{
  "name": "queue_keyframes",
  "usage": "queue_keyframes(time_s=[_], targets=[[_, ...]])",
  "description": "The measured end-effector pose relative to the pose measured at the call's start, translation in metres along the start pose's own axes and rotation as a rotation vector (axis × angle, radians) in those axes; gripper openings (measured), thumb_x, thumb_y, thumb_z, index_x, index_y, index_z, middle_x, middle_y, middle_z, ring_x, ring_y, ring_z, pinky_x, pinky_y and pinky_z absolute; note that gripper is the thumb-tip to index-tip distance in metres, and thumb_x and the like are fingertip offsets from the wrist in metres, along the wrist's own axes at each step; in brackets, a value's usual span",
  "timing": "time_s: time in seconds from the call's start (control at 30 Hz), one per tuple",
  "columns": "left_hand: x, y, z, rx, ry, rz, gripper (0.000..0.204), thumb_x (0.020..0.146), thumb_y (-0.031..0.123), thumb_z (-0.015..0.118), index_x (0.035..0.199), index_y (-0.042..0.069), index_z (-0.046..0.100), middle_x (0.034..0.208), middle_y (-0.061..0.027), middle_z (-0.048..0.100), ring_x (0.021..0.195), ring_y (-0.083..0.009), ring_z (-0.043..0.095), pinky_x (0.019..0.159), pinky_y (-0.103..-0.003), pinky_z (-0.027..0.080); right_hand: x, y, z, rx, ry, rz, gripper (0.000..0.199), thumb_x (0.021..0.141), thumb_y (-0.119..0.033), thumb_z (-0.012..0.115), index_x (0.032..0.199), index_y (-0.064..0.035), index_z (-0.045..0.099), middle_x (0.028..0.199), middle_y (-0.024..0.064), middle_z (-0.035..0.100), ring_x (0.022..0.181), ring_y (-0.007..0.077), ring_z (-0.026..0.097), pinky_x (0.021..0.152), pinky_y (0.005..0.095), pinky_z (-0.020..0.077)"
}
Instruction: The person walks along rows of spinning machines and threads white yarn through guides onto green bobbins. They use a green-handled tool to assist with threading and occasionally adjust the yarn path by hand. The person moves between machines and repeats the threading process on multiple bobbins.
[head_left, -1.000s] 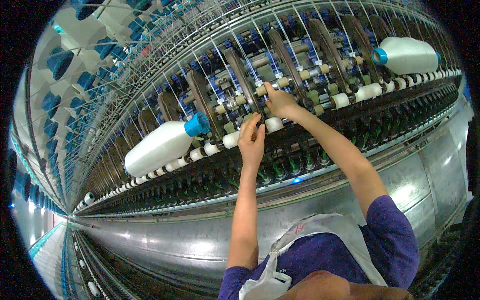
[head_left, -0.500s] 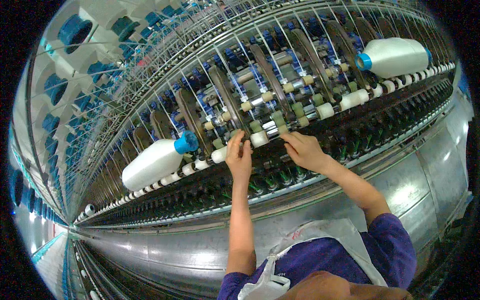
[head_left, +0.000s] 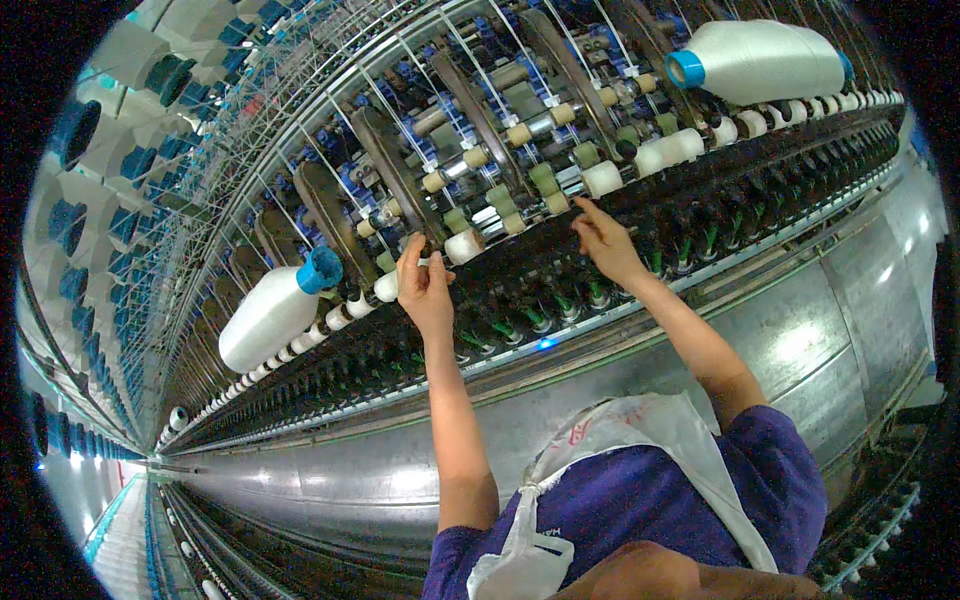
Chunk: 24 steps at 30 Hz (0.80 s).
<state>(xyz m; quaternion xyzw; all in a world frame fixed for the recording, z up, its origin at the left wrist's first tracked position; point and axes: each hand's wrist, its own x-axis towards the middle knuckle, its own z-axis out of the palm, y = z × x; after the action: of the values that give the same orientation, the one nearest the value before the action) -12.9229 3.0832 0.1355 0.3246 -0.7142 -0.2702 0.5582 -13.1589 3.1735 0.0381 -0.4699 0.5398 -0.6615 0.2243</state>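
Note:
A spinning machine with a long row of rollers runs slantwise before me. My left hand (head_left: 425,285) is raised at the roller row, its fingers up and the thumb apart, beside a white roller (head_left: 463,247). Part of another white roller (head_left: 387,287) shows on that hand's left. My right hand (head_left: 608,250) reaches with its index finger stretched toward a small cream roller (head_left: 557,203), just below a thick white roller (head_left: 602,180). Its other fingers are bent. Whether either hand pinches a fine thread is too small to tell. Shiny metal rollers and green rollers (head_left: 543,180) lie between the hands.
White yarn packages on blue tubes lie on the machine at left (head_left: 268,318) and right (head_left: 765,62). Dark curved arms (head_left: 385,165) rise behind the rollers. Below runs a row of dark spindles with green parts (head_left: 565,305), then a metal panel (head_left: 370,490). A white apron (head_left: 640,420) covers my chest.
The whole view has shifted, so the machine sits higher and further left. My right hand has moved right along the rollers, its index finger stretching out. My left hand stays beside the same white roller.

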Motion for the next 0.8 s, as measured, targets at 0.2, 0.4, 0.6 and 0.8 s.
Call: queue_keyframes(time_s=[0.2,0.4,0.6,0.8], targets=[[-0.001,-0.001,0.004,-0.083,0.029,-0.059,0.029,0.084,0.005,0.055,0.113,0.006,0.056,0.116,-0.0079,0.051,0.058,-0.006,0.052,0.052,-0.021,0.045,0.014,0.009,0.019,-0.102,-0.031,-0.095,0.053,0.09,-0.006,0.041,0.139,-0.011,0.021,0.099,0.0051,0.052,0.072,0.012,0.047,0.068,0.025,0.0432],[-0.004,0.0,0.009,-0.03,0.059,-0.008,0.03,0.085,0.007,0.054,0.116,0.007,0.054,0.117,-0.006,0.051,0.058,-0.0066,0.053,0.051,-0.022,0.045,-0.008,0.006,-0.015,-0.105,-0.208,-0.159,0.046,0.085,-0.006,0.044,0.13,-0.0054,0.034,0.097,0.0125,0.056,0.092,0.0248,0.054,0.083,0.032,0.042],[-0.006,0.002,0.013,-0.018,0.099,-0.046,0.028,0.086,0.008,0.055,0.114,0.007,0.055,0.116,-0.0053,0.052,0.058,-0.0065,0.053,0.049,-0.022,0.044,-0.01,-0.007,-0.085,-0.167,0.212,0.188,0.046,0.088,-0.004,0.042,0.133,-0.0074,0.032,0.088,0.0062,0.057,0.063,0.0117,0.05,0.058,0.0245,0.0431],[-0.008,0.001,0.015,-0.017,0.112,-0.057,0.028,0.087,0.01,0.053,0.115,0.008,0.054,0.118,-0.005,0.05,0.058,-0.0065,0.051,0.05,-0.022,0.042,0.024,0.011,-0.111,0.336,-0.029,0.103,0.028,0.091,-0.012,0.043,0.117,-0.003,0.043,0.082,0.0055,0.056,0.058,0.0099,0.046,0.05,0.0253,0.0395]])
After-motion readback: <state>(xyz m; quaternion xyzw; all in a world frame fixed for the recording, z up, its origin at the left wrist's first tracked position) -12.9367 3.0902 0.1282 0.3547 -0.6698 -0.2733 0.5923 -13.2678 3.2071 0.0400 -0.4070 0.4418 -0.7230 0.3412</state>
